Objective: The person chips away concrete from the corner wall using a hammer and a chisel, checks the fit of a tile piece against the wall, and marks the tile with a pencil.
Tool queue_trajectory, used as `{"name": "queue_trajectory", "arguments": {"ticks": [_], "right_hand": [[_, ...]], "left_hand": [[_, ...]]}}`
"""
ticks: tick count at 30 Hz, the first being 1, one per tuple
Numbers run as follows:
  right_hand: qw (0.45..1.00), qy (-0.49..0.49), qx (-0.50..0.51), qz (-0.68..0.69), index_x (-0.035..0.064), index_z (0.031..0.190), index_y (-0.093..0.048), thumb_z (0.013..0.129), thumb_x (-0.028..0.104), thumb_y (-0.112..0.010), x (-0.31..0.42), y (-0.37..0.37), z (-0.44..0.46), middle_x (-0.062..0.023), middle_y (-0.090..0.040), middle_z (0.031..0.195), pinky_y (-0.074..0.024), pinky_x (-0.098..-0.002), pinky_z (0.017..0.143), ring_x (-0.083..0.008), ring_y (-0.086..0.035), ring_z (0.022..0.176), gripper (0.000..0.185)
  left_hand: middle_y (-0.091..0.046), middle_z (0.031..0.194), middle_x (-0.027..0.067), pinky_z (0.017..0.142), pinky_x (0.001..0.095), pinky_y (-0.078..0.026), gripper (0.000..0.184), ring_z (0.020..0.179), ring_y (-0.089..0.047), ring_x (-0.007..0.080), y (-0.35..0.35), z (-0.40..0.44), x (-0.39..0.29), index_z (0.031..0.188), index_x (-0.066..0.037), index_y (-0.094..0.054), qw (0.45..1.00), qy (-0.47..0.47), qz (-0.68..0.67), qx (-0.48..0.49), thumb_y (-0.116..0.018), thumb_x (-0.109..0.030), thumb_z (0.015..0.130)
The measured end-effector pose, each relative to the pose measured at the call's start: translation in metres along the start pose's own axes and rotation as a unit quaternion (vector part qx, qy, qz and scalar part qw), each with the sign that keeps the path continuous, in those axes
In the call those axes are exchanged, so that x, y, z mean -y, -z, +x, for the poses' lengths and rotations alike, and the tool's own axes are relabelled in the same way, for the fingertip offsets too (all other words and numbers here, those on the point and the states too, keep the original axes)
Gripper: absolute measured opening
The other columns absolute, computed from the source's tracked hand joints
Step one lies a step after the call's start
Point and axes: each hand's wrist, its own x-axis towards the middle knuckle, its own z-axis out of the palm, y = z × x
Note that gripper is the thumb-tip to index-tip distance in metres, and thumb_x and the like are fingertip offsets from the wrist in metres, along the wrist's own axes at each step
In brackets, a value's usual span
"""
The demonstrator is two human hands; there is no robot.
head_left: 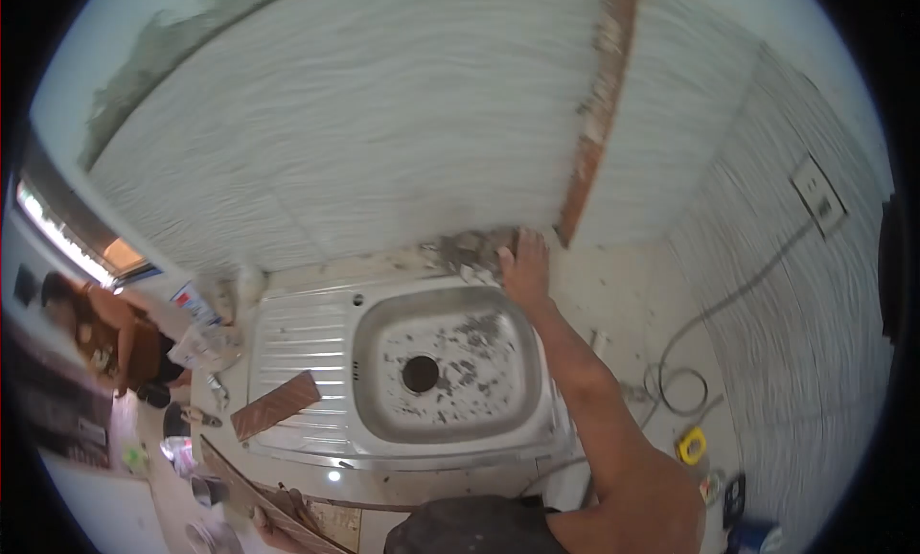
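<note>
My right hand lies flat with fingers stretched out on the ledge behind the sink, at the right edge of a heap of grey debris. The stainless steel sink has dark crumbs scattered in its bowl around the drain hole. A brown tile strip rests across its ribbed drainboard. At the lower left, a skin-toned shape is beside a long brown strip; I cannot make out whether it is my left hand.
A grey cable runs from the wall socket to the right counter. Nearby lies a yellow tape measure. Plastic bags and pliers lie left of the sink. Another person is at the far left. The tiled wall has a reddish-brown vertical gap.
</note>
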Motion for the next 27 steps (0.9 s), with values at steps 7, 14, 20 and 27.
{"name": "queue_trajectory", "arguments": {"ticks": [7, 14, 20, 27], "right_hand": [[0.979, 0.02, 0.15, -0.135, -0.0101, 0.153, -0.029, 0.103, 0.047, -0.042, -0.036, 0.032, -0.086, -0.0278, -0.027, 0.161, -0.0157, -0.0571, 0.123, -0.0437, -0.019, 0.152, 0.077], [0.963, 0.001, 0.194, -0.187, -0.006, 0.155, -0.029, 0.104, 0.048, -0.041, -0.053, 0.067, -0.088, -0.0256, -0.025, 0.163, -0.0131, -0.0578, 0.124, -0.0412, -0.016, 0.154, 0.076], [0.971, -0.087, 0.128, -0.18, -0.0033, 0.155, -0.031, 0.104, 0.05, -0.04, -0.068, 0.045, -0.048, -0.023, -0.03, 0.162, -0.0134, -0.0588, 0.123, -0.0411, -0.02, 0.153, 0.075], [0.967, -0.09, 0.1, -0.216, -0.0011, 0.151, -0.038, 0.103, 0.045, -0.044, -0.074, 0.06, -0.044, -0.0211, -0.041, 0.154, -0.0211, -0.0601, 0.119, -0.0403, -0.032, 0.145, 0.067]], "left_hand": [[-0.046, 0.065, -0.0012, 0.055, 0.0304, -0.033, 0.026, 0.052, -0.037, 0.0094, 0.012, 0.012, 0.007, 0.106, -0.004, -0.057, 0.999, -0.028, 0.021, -0.038, -0.048, -0.028, 0.103], [-0.048, 0.065, -0.0017, 0.056, 0.0306, -0.032, 0.025, 0.052, -0.037, 0.0094, 0.01, 0.01, 0.006, 0.114, -0.004, -0.059, 0.999, -0.028, -0.012, -0.027, -0.052, -0.025, 0.102], [-0.045, 0.063, 0.0001, 0.056, 0.0317, -0.034, 0.028, 0.052, -0.037, 0.0122, -0.008, -0.004, -0.006, 0.114, -0.005, -0.061, 0.97, -0.043, 0.033, -0.239, -0.05, -0.028, 0.103], [-0.048, 0.066, 0.0006, 0.054, 0.0315, -0.035, 0.028, 0.051, -0.038, 0.0133, 0.077, -0.014, -0.011, 0.114, -0.006, -0.06, 0.992, -0.071, 0.09, -0.047, -0.049, -0.029, 0.102]]}}
